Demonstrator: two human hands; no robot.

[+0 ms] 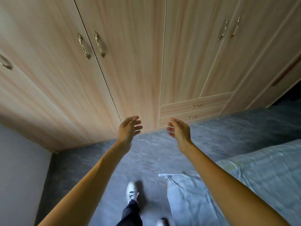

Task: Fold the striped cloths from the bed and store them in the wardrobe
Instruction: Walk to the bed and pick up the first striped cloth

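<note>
Cloth point(184, 198) hangs off the bed point(263, 173) edge, pale, stripes not discernible. Looks soft, light; likely best pinched at corners. Left hand point(128, 129) and right hand point(179, 130) apart, open, empty. Wardrobe point(130, 62) doors closed.

floor point(101, 162): grey | on it: pale cloth point(184, 198), shoe point(131, 190)

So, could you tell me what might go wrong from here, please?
1. A pale cloth trails off the bed onto the floor beside the white shoe; the person could tread on it or trip.
2. Both hands, left and right, are empty and the wardrobe doors are shut, so nothing is being stored yet.
</note>
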